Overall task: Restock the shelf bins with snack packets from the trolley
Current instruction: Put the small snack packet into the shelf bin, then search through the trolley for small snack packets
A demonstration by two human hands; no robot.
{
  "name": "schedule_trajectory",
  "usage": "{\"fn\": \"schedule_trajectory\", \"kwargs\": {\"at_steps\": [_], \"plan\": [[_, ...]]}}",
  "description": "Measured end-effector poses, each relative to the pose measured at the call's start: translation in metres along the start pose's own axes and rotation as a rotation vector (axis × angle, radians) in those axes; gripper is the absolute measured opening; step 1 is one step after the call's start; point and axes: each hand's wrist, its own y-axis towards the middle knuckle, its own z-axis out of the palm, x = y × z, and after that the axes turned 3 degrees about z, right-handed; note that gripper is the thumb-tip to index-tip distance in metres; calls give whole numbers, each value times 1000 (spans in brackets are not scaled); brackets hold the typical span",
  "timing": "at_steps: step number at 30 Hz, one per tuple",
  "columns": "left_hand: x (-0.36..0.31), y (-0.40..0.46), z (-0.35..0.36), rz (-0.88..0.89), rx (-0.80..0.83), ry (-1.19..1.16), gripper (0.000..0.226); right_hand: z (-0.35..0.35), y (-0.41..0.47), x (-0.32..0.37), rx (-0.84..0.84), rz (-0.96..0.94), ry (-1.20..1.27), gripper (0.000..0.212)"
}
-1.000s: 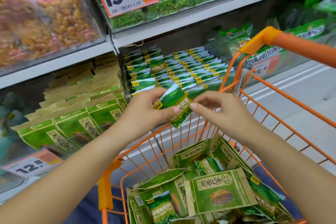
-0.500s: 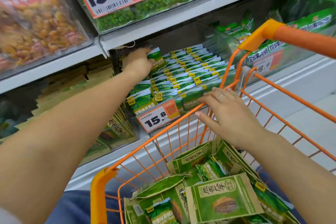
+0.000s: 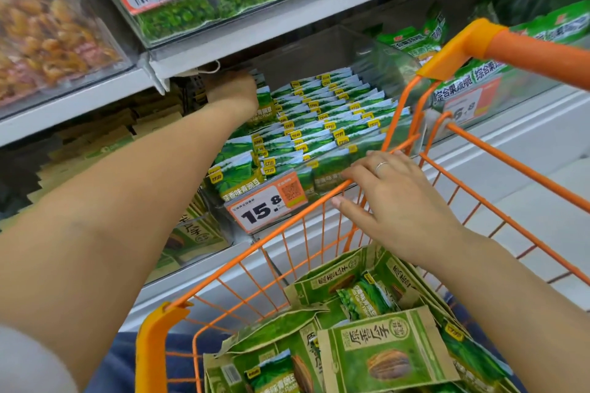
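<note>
Snack packet sits at the back left of the shelf bin, the left hand on it, its grip hidden from view; best to seat it upright in line with its row; right hand rests flat, fingers straight, on the trolley rim, steadying it.

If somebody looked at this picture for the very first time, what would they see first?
Probably the bright orange trolley in the middle, with green snack packets piled in it. Next, the left hand reaching into the shelf bin and holding a green packet at the back of its left row, while the right hand rests on the trolley's front rim. The big 15.8 price tag on the bin's front stands out too.
</note>
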Motion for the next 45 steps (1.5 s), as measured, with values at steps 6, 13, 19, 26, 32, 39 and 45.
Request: {"fn": "schedule_trajectory", "kwargs": {"at_steps": [6, 13, 19, 26, 32, 39, 45], "plan": [[-3, -6, 0, 30, 61, 28, 26, 1, -1, 0, -17, -19, -3, 64], [-27, -108, -55, 297, -146, -110, 32, -12, -2, 11, -103, -118, 171, 36], [-37, -271, -54, 675, -15, -348, 24, -20, -9, 19, 235, -43, 45, 23], [-84, -282, 51, 823, 607, -254, 41, 2, -17, 11, 817, 109, -197, 37], [-146, -270, 80, 610, 692, -93, 25, 0, -15, -4, 679, 183, -121, 35], [-157, -265, 84, 525, 731, -101, 39, 1, -15, -8, 674, 177, -104, 33], [-139, -274, 82, 318, 631, -580, 60, -3, -13, -8, 680, 155, -55, 41]]}}
